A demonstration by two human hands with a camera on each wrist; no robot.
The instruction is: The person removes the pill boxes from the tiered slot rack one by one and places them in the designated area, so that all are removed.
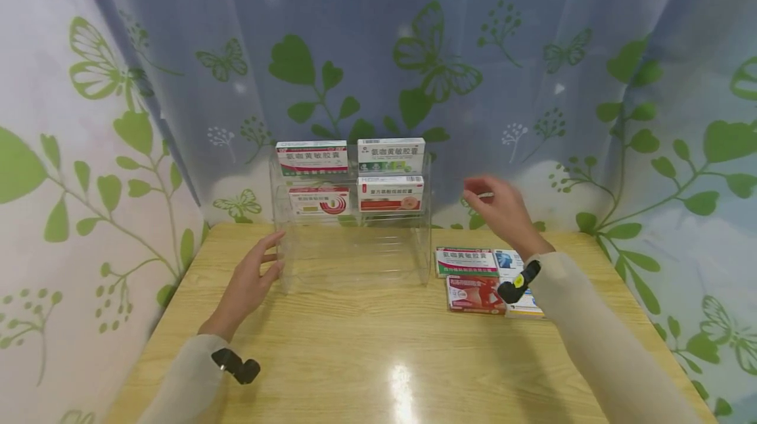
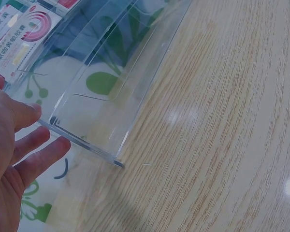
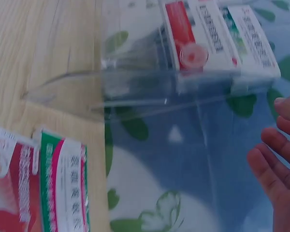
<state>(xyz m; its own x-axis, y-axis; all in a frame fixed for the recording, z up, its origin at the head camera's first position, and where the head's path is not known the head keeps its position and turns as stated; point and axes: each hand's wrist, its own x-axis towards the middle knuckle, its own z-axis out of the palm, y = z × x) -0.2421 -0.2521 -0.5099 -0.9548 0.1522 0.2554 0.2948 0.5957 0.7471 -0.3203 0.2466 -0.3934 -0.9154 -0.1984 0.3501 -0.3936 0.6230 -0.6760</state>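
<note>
A clear plastic tiered rack (image 1: 349,274) stands on the table with medicine boxes in its two upper tiers. Up top are a red-and-green box (image 1: 312,158) and a white-and-green box (image 1: 391,156). Below them sit a white box with red rings (image 1: 320,201) and a white-and-red box (image 1: 390,194). My left hand (image 1: 248,282) is at the rack's left side, its spread fingertips (image 2: 62,146) right at the side panel. Off to the rack's right, my right hand (image 1: 503,210) is raised in the air, fingers loosely bent and holding nothing in the right wrist view.
Several more medicine boxes lie flat on the wooden table (image 1: 331,358) right of the rack, among them a red-and-green box (image 1: 466,261) and a red box (image 1: 476,294). My right forearm partly covers the others. A patterned curtain (image 1: 355,49) hangs close behind the rack.
</note>
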